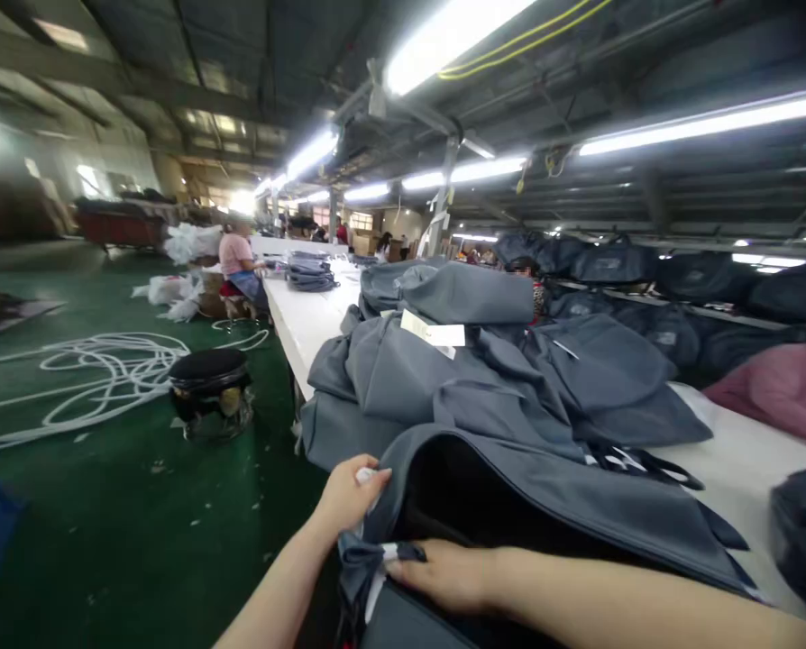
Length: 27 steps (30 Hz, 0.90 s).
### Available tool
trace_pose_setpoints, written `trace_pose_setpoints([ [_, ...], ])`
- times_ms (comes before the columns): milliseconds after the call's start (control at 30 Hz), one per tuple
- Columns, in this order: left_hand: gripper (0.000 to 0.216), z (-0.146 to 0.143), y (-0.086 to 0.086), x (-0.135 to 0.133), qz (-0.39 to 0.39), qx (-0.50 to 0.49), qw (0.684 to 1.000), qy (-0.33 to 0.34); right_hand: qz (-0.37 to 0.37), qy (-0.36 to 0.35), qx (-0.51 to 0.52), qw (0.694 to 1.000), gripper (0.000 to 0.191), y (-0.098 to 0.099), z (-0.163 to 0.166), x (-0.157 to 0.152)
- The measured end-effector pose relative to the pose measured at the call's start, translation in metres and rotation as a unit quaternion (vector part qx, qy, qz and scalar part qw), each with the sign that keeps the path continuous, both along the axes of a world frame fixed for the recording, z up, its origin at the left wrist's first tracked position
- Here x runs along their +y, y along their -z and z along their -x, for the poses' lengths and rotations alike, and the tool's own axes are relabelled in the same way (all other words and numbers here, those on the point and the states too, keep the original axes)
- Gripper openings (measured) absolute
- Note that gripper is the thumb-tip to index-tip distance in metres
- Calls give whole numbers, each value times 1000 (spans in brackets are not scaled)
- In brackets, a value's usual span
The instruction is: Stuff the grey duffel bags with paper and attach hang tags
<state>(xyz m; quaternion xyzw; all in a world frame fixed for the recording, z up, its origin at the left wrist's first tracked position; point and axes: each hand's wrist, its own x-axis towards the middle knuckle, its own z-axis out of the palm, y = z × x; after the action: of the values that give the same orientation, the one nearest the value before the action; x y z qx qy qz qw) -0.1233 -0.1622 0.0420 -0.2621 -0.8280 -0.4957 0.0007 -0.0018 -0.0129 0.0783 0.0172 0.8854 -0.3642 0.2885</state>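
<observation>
Grey bag [565,505] | left hand [349,494] pinches edge | right hand [447,575] flat, open | pile [484,379] behind

The left hand [350,498] and the right hand [452,573] are bare. Both forearms are uncovered along all that shows of them, slim and smooth. Whatever is worn higher up lies outside the picture.

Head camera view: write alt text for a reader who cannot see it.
The left hand pinches the edge of an open grey bag while the right hand lies on its strap, at a white table piled with more grey bags. A person in pink sits farther along.
</observation>
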Motion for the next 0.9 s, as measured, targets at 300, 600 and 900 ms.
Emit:
trace_pose_setpoints([
  [300,30,-38,43,-87,60,-148,985,-60,211,18,-42,976,82,4,4,22],
  [600,41,-105,41,-77,1,-144,989,15,226,38,-68,971,69,-2,2,22],
  [900,19,-107,34,-70,9,-46,999,-2,157,-87,-25,983,43,0,7,38],
])
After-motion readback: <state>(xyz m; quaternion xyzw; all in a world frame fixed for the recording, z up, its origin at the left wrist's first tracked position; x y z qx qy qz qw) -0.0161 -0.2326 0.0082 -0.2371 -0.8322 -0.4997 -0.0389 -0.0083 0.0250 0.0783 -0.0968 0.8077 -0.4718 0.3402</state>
